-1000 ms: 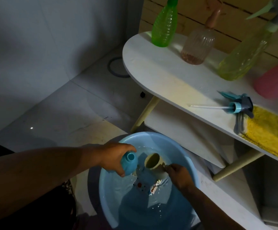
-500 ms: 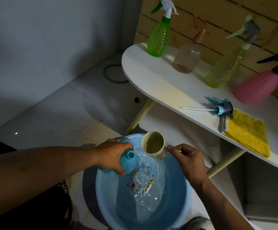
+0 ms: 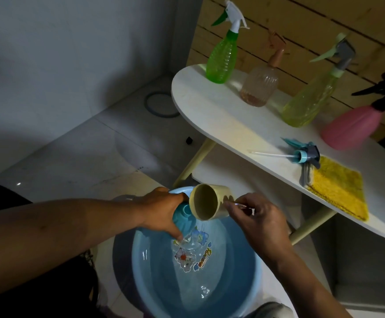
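While left hand (image 3: 161, 212) grips half-hidden blue bottle (image 3: 181, 216) | right hand (image 3: 260, 223) pinches tilted cup (image 3: 210, 205)

On the white table (image 3: 221, 127) stand a green bottle (image 3: 221, 58), a pinkish bottle (image 3: 259, 86), a yellow-green bottle (image 3: 306, 104) and a pink bottle (image 3: 352, 127); a sprayer head (image 3: 307, 154) lies just beside a yellow cloth (image 3: 338, 189).

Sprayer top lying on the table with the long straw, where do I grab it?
Pinch the sprayer top by its chunky round blue collar, coming down from above. It lies on its side on the table, so the collar sits free on top. Leave the thin straw; it looks bendy.
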`<state>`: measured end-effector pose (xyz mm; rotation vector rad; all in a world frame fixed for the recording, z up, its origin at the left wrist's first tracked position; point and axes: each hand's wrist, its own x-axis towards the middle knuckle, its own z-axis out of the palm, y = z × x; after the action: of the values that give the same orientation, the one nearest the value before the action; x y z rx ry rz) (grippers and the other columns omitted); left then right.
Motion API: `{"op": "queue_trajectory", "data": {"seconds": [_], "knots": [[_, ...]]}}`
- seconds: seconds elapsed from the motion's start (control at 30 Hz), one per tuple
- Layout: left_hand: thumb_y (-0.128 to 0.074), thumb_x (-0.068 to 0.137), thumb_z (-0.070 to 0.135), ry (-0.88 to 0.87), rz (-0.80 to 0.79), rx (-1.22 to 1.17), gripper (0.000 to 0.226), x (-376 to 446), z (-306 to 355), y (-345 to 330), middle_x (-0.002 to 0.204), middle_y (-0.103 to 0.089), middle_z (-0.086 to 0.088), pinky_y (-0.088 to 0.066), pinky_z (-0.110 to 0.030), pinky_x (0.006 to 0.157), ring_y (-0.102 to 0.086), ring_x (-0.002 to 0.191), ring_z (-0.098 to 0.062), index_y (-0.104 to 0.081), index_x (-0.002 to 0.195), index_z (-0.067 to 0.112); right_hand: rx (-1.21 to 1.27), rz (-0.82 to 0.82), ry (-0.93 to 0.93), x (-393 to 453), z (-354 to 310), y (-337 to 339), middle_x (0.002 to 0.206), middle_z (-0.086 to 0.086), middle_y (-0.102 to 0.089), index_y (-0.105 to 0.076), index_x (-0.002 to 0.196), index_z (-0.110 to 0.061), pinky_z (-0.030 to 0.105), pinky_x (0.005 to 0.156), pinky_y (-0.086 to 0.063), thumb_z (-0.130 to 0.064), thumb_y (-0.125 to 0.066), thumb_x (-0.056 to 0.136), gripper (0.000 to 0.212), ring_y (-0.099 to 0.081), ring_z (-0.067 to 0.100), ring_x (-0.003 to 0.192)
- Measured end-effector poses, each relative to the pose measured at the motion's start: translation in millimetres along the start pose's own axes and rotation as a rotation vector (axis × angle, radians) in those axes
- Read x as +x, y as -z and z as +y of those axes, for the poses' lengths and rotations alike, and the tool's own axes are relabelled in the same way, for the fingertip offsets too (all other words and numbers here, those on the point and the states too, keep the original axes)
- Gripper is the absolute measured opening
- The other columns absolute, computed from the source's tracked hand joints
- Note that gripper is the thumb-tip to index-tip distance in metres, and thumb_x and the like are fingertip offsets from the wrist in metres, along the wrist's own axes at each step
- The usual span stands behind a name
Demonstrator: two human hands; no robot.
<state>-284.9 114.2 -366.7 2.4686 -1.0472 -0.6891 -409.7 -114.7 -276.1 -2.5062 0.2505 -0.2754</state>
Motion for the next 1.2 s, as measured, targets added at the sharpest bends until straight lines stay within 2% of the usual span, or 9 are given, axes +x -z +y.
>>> {"op": "queue_trajectory", "data": {"seconds": [0.1, 0.33, 0.77, 0.97, 1.2], "knots": [[-0.082, 0.056, 0.075, -0.011, 0.002, 0.015, 0.093, 1, 1, -1, 0.129, -0.06, 0.012, -0.052, -0.033, 0.095, -0.056, 0.115, -0.015, -0.048, 0.135, 0.038, -0.065, 0.02, 0.058, 1, -3, 0, 0.075, -0.013, -0.061, -0.069, 0.078, -0.028, 0.04, 0.059, -0.052, -0.056, -0.068, 0.086, 0.029, -0.06, 0.008, 0.068], [-0.075, 0.05, 0.084, 0.019, -0.006, 0.023, 0.098, 5, -5, -5, 0.126, -0.06, 0.013, -0.055, -0.038, 0.093, -0.054, 0.111, -0.013, -0.046, 0.134, 0.043, -0.157, 0.051, 0.126, 2, -9, -1, 0.075, -0.014, -0.062, -0.072, 0.082, -0.03, 0.037, 0.055, -0.052, -0.06, -0.062, 0.085, 0.032, -0.058, 0.006, 0.067], [-0.075, 0.048, 0.085, 0.051, -0.026, 0.047, 0.098, 7, -8, -9, 0.126, -0.059, 0.014, -0.054, -0.041, 0.094, -0.048, 0.114, -0.015, -0.044, 0.133, 0.046, -0.221, 0.098, 0.228, 4, -9, 3, 0.077, -0.017, -0.062, -0.074, 0.087, -0.033, 0.036, 0.053, -0.052, -0.051, -0.069, 0.088, 0.019, -0.057, 0.006, 0.07], [-0.077, 0.052, 0.083, 0.054, -0.034, 0.052, 0.095, 5, -4, -4, 0.126, -0.06, 0.014, -0.054, -0.039, 0.094, -0.05, 0.116, -0.014, -0.046, 0.133, 0.044, -0.194, 0.119, 0.267, 4, -14, 4, 0.075, -0.015, -0.062, -0.075, 0.087, -0.032, 0.036, 0.052, -0.052, -0.055, -0.064, 0.089, 0.025, -0.058, 0.007, 0.068], [-0.073, 0.05, 0.087, 0.059, -0.045, 0.077, 0.101, 2, -2, -2, 0.128, -0.061, 0.014, -0.054, -0.039, 0.095, -0.051, 0.118, -0.015, -0.042, 0.138, 0.047, -0.22, 0.144, 0.33, 3, -17, 5, 0.074, -0.013, -0.061, -0.076, 0.086, -0.03, 0.035, 0.049, -0.049, -0.048, -0.067, 0.09, 0.021, -0.058, 0.011, 0.066]]}}
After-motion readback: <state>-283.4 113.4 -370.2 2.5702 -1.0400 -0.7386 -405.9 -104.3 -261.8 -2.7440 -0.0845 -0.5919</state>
